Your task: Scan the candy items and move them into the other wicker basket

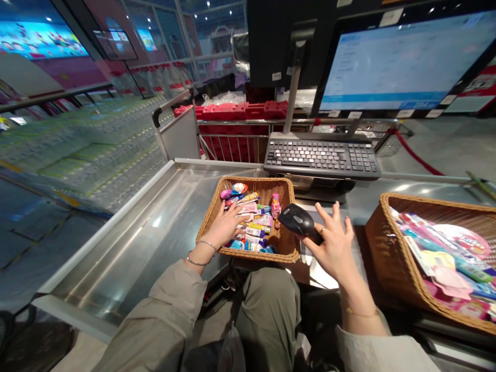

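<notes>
A wicker basket [284,248] stands on the metal counter in front of me, with small colourful packets and tubes of sweets [258,222] inside. My left hand [225,225] reaches over its left rim, fingers spread and touching or just above the packets. No item is visibly gripped in it. At the basket's right rim, my right hand [333,243] has a black barcode scanner [296,219] by the handle, between thumb and index finger. Its other fingers stretch upward. The scanner's head points left over the basket; part of its handle is hidden by the hand.
A keyboard [323,155] sits behind the basket, below a large monitor [395,62]. On the right is a second, fuller wicker basket [372,258]. The steel counter [143,227] with its raised edge extends left. Beyond it are bottle stacks [104,150] and a metal rail.
</notes>
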The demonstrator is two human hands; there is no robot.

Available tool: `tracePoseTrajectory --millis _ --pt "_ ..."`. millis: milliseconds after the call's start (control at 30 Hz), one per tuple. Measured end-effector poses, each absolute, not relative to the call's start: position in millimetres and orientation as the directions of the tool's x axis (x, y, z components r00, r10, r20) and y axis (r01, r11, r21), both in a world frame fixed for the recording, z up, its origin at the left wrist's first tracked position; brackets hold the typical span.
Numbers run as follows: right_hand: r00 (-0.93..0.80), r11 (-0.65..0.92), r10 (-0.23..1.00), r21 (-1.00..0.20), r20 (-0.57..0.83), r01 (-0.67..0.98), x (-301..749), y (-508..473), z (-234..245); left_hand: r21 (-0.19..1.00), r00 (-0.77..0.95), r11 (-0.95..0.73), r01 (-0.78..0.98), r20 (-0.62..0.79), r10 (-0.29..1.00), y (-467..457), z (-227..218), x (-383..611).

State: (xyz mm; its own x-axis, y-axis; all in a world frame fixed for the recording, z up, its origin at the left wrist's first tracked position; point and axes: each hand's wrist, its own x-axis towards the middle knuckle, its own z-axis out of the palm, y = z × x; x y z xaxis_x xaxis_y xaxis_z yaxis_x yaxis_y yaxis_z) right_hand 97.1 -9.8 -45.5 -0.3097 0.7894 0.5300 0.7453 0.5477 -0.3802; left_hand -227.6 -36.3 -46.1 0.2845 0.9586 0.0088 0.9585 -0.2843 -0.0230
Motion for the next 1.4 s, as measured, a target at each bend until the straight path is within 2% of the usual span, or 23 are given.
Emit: tracePoseTrajectory --millis 200,367,633,833,1000,1133,1300,1400 --pt "-0.313 0.557 0.784 -0.385 0.535 0.736 95 -9 -48 0.076 0.315 -0.307 0.949 -0.152 0.937 -42 -43 -235" --pt "-0.319 0.560 0.785 -0.387 0.531 0.733 94 -9 -49 0.110 0.266 -0.248 0.963 -0.215 0.940 -44 -33 -245" --pt "-0.316 0.569 0.775 -0.387 0.547 0.725 92 -9 -50 0.078 0.253 -0.242 0.967 -0.200 0.947 -68 -21 -264" --pt "-0.320 0.573 0.772 -0.385 0.548 0.723 93 -10 -50 -0.003 0.181 -0.184 0.983 -0.158 0.971 -79 -19 -268" --pt "-0.313 0.571 0.773 -0.392 0.552 0.721 95 -10 -51 -0.069 0.123 -0.141 0.988 -0.217 0.968 -79 -13 -265" --pt "-0.304 0.569 0.774 -0.398 0.556 0.720 97 -10 -50 -0.053 0.127 -0.144 0.988 -0.243 0.962 -76 -13 -263" --pt "-0.290 0.566 0.773 -0.408 0.564 0.716 99 -11 -49 -0.079 0.162 -0.179 0.981 -0.188 0.969 -75 -14 -263" --pt "-0.277 0.561 0.776 -0.418 0.566 0.714 99 -11 -48 -0.072 0.194 -0.201 0.977 -0.103 0.976 -74 -12 -261"
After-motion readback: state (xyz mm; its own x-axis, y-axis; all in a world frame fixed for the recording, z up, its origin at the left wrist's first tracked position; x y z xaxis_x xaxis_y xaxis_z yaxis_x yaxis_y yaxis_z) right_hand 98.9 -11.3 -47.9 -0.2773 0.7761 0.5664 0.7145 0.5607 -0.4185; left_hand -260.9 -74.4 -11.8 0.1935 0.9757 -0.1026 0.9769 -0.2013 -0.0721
